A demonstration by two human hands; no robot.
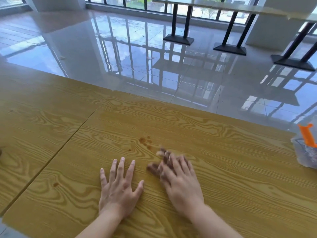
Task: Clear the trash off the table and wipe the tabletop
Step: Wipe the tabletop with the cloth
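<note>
A wood-grain tabletop (223,160) fills the lower part of the view. My left hand (118,188) lies flat on it, fingers spread, holding nothing. My right hand (178,181) hovers just to its right, blurred by motion, fingers apart and empty. A cluster of brown stains (145,142) marks the wood just beyond my fingertips. Another small brown spot (55,184) lies to the left. At the right edge stands a clear plastic container (307,152) with an orange tab, partly cut off by the frame.
A seam (72,136) runs between two joined tabletops. A dark object (1,152) peeks in at the left edge. Beyond the table's far edge is glossy tiled floor (120,57), with other tables on black pedestal bases (229,48) at the back right.
</note>
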